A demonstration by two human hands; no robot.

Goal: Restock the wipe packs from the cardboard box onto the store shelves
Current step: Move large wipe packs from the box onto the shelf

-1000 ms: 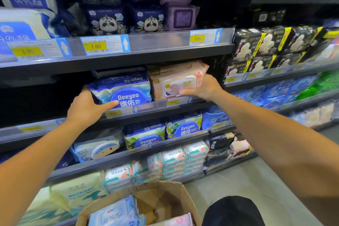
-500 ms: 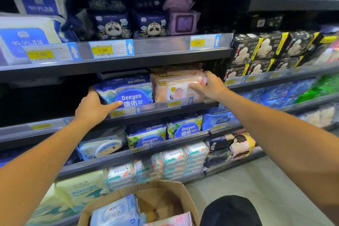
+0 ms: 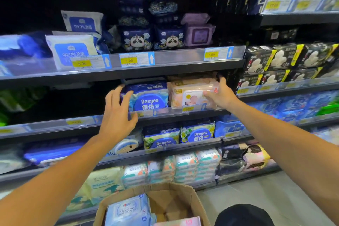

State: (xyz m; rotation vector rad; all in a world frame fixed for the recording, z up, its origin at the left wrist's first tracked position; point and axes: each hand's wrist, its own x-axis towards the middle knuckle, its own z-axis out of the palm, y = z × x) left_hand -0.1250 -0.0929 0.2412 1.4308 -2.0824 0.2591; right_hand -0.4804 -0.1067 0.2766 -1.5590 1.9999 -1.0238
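A pink wipe pack (image 3: 190,91) lies on the middle shelf (image 3: 174,111), right of a blue Deeyeo pack (image 3: 148,97). My right hand (image 3: 221,92) holds the pink pack's right end, thumb on its front and fingers over the top corner. My left hand (image 3: 117,115) hovers with spread fingers in front of the blue pack's left side, its fingertips at the pack's edge. The cardboard box (image 3: 194,200) stands below, holding a light blue pack (image 3: 128,209) and a pink pack (image 3: 179,222).
Shelves above and below carry panda packs (image 3: 137,39), white-blue packs (image 3: 73,49), more Deeyeo packs (image 3: 198,132) and stacked small packs (image 3: 185,167). The middle shelf is dark at the left. Black packs (image 3: 275,58) fill the right bay. Grey floor (image 3: 266,189) lies at the lower right.
My left hand has let go of the blue pack's lower left and lifted, fingers now spread. My right hand pushed the pink pack back onto the shelf and stays on its right end.
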